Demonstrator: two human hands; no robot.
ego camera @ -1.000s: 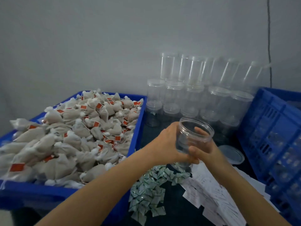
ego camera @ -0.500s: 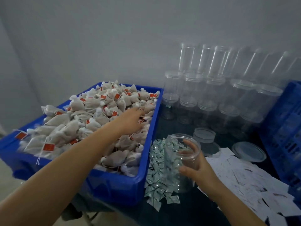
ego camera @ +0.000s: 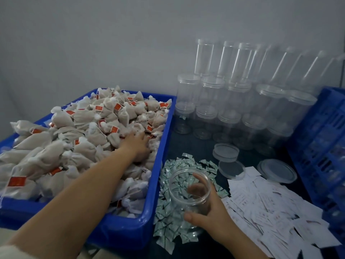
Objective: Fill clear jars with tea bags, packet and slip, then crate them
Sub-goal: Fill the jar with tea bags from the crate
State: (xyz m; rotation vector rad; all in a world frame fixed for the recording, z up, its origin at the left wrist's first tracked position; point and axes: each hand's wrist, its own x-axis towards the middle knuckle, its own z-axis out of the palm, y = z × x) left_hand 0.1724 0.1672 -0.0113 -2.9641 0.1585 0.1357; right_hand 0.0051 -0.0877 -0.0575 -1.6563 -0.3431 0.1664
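An open clear jar (ego camera: 183, 191) stands on the dark table beside the heap of small green-and-white packets (ego camera: 169, 219), and my right hand (ego camera: 207, 215) grips its side. My left hand (ego camera: 137, 144) reaches into the blue bin (ego camera: 156, 165), its fingers down among the pale tea bags (ego camera: 84, 139) with red tags. Whether those fingers have closed on a bag is hidden by the pile. White paper slips (ego camera: 270, 208) lie scattered to the right of the jar. I see nothing inside the jar.
Stacked clear jars with lids (ego camera: 237, 101) fill the back of the table against the grey wall. Loose clear lids (ego camera: 225, 152) lie in front of them. A blue slotted crate (ego camera: 323, 146) stands on the right.
My left hand left the jar and went into the bin of tea bags, sinking deeper among them. My right hand lowered the jar down to the table by the packets.
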